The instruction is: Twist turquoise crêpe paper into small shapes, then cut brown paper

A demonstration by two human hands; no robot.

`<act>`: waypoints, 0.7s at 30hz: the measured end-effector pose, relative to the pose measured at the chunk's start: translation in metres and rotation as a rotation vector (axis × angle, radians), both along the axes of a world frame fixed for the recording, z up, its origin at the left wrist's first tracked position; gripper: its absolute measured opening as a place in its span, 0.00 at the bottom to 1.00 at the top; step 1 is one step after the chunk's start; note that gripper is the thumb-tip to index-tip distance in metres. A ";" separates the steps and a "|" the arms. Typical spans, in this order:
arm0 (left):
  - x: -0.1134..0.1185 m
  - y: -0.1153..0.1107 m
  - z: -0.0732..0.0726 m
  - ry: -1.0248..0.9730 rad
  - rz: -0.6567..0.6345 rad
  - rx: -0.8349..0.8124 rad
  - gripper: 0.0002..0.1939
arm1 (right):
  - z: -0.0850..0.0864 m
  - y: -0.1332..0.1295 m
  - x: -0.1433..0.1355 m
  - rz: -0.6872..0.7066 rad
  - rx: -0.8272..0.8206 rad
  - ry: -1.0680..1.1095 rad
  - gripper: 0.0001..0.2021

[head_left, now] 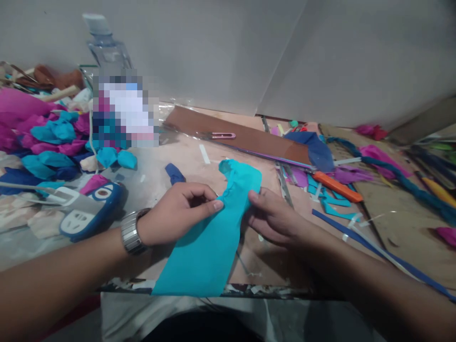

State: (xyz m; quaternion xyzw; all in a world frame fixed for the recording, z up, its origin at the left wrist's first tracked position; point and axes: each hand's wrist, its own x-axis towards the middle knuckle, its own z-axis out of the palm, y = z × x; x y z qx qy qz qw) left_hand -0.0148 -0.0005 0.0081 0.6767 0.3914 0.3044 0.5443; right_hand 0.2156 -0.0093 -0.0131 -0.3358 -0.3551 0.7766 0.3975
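Note:
A turquoise fabric strip (pixel 210 251) hangs between my hands, its lower end reaching the table's front edge. Its upper end is gathered and puckered along the left side. My left hand (pixel 181 211), with a metal watch (pixel 134 232) on the wrist, pinches that gathered edge between thumb and forefinger. On the opposite edge, my right hand (pixel 272 216) grips the strip with the thumb in front and the fingers behind, partly hidden. Just beyond my left hand lies a small dark blue fabric piece (pixel 174 174).
Pink, turquoise and blue fabric pieces (pixel 53 130) heap at the left, near a blue-and-white power strip (pixel 94 211) and a clear bottle (pixel 109 50). Pink thread snips (pixel 223 136) rest on a brown sheet (pixel 238 135). An orange cutter (pixel 337 186) and fabric scraps (pixel 331 199) lie at the right.

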 end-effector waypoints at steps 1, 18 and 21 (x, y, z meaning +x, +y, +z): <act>0.000 0.000 0.000 -0.004 -0.003 -0.002 0.15 | 0.001 -0.001 0.000 0.023 -0.015 0.009 0.20; -0.003 0.003 0.008 -0.099 0.001 -0.015 0.16 | -0.004 0.003 0.005 0.015 0.057 -0.057 0.19; -0.003 0.003 0.008 -0.113 0.009 0.009 0.15 | -0.003 0.003 0.005 0.005 0.037 -0.048 0.20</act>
